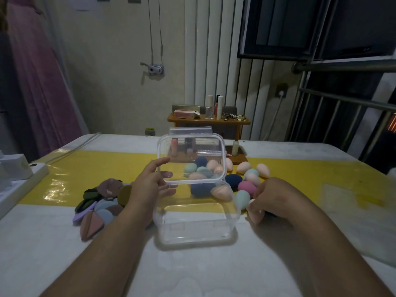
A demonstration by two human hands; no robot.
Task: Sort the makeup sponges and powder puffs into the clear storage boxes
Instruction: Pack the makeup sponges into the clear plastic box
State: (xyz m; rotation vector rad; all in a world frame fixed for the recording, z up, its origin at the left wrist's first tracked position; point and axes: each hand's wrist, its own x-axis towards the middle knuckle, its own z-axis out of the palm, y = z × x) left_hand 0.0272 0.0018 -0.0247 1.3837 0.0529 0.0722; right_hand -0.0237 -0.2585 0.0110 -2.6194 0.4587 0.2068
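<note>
A clear storage box (pixel 196 224) stands on the table in front of me with its hinged lid (pixel 190 157) raised upright. My left hand (pixel 150 185) holds the lid's left edge, thumb behind and fingers in front. A navy sponge (pixel 201 189) and a peach sponge (pixel 221 192) show through the box's far side. To the right of the box my right hand (pixel 272 198) grips a pale pink sponge (pixel 255 213) beside the pile of egg-shaped sponges (pixel 246 179). Flat powder puffs (pixel 98 202) in several colours lie heaped left of the box.
A yellow strip (pixel 85 174) runs across the white table. A white box (pixel 15 174) sits at the left edge. A wooden rack (pixel 214 121) with cosmetics stands behind the lid. A metal bed rail (pixel 342 99) is at the far right.
</note>
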